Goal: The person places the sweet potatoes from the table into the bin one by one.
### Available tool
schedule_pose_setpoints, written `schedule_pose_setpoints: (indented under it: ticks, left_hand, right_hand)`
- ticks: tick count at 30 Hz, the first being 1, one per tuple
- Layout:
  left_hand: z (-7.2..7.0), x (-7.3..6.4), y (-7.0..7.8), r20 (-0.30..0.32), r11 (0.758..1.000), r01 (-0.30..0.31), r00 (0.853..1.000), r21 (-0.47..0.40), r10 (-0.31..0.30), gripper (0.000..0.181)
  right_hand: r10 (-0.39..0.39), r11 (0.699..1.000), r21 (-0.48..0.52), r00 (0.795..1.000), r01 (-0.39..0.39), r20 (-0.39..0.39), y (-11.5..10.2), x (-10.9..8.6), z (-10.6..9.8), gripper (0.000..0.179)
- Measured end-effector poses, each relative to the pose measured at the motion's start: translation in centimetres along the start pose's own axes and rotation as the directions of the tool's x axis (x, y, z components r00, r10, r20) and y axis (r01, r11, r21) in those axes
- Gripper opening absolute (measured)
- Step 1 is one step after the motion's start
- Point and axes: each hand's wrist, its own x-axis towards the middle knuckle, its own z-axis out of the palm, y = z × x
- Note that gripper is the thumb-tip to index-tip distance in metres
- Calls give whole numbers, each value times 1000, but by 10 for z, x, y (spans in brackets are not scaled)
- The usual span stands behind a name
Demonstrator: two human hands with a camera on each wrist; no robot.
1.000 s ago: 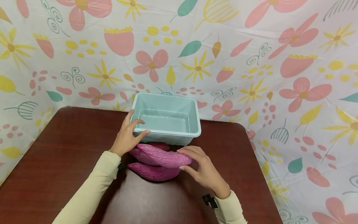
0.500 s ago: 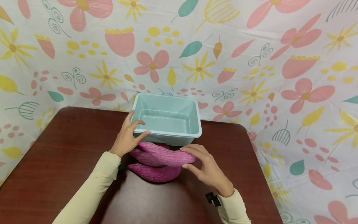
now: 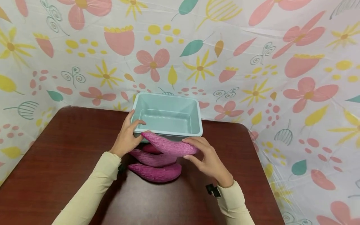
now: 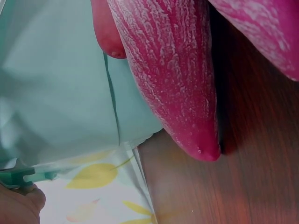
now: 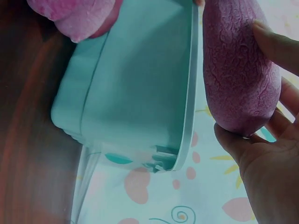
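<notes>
My right hand [image 3: 209,159] pinches the thick right end of a purple sweet potato [image 3: 168,145], wrinkled and tapering left, raised before the bin's front wall. In the right wrist view, thumb and fingers surround the blunt end of this sweet potato [image 5: 240,70]. My left hand [image 3: 125,137] holds the front left corner of a pale blue plastic bin [image 3: 168,104], its thumb at the front rim. Below lie a near sweet potato [image 3: 154,173], a middle one [image 3: 152,158] and a redder one [image 3: 152,149], partly hidden against the bin.
The bin stands at the back of a dark brown wooden table [image 3: 84,147]. A white cloth with flower prints [image 3: 242,47] hangs close behind the bin and along the sides. Nothing shows on the bin's floor.
My right hand has lifted the sweet potato up and slightly right, off the others toward the bin's front rim, uncovering more of those below. The left hand stays on the bin.
</notes>
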Motion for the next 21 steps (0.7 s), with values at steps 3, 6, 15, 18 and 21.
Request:
schedule_pose_setpoints:
  ticks: [3,6,15,18,21]
  left_hand:
    - [0,0,-1,12,1000,1,1000,-9,-1,29]
    - [0,-1,-1,24,1000,6,1000,-8,-6,27]
    - [-3,0,-2,-11,1000,-9,1000,17,10,40]
    - [-2,0,-1,-13,1000,-13,1000,13,13,43]
    - [0,-1,-1,-17,1000,-3,1000,7,3,35]
  right_hand:
    - [-4,1000,1,1000,4,-16,2,6,1,52]
    - [-14,1000,7,999,14,-31,4,12,1,52]
    - [-33,999,10,999,33,-35,7,28,4,51]
    - [-25,1000,7,998,26,-53,9,31,5,50]
    - [-4,1000,-7,997,4,-74,10,34,5,50]
